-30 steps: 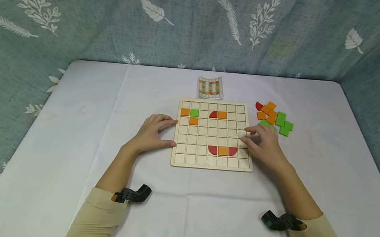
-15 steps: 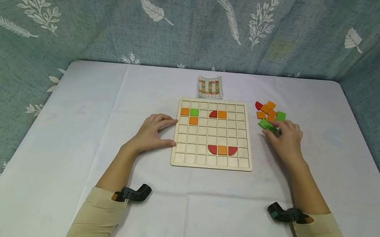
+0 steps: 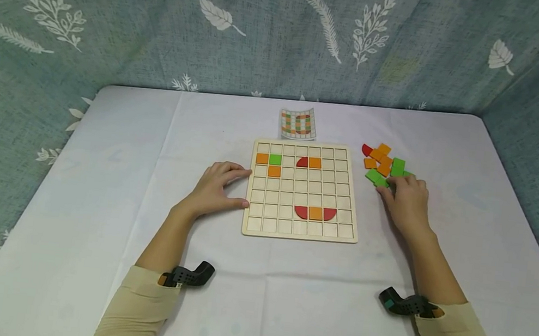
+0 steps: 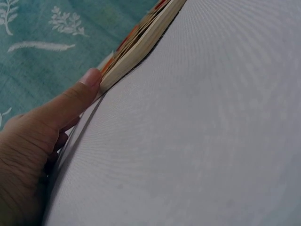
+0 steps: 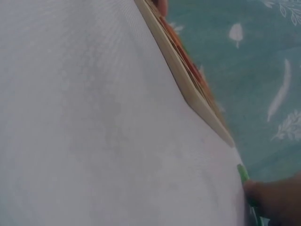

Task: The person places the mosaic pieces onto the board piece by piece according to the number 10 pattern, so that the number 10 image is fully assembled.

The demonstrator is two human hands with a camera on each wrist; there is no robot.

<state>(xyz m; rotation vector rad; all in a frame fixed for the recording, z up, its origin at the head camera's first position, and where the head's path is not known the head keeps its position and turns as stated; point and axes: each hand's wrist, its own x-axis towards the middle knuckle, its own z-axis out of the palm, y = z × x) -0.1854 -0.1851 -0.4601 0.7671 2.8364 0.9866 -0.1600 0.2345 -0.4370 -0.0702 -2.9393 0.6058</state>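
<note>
A wooden grid board [image 3: 299,237] lies on the table, several orange, green and red tiles set in its cells. My left hand [image 3: 218,187] touches its left edge, thumb and index finger spread along the rim. In the left wrist view the thumb [image 4: 70,103] reaches the board's corner [image 4: 113,75]. To the right of the board, my right hand [image 3: 407,204] is at the loose tiles, its thumb and index fingertips pinching a green tile [image 3: 382,182]. The right wrist view shows the thumb [image 5: 273,195] against green. The other fingers partly cover another green tile [image 3: 408,174].
Loose orange tiles [image 3: 384,165], a red quarter-round tile [image 3: 367,150] and an upright green tile [image 3: 398,166] lie beside the right hand. A pattern card [image 3: 298,124] with a coloured grid lies behind the board. A leaf-patterned curtain [image 3: 263,36] hangs behind the table.
My right hand has left the board's right edge and moved right to the loose green tiles, then shifted slightly over them. The left hand and the board have stayed in place.
</note>
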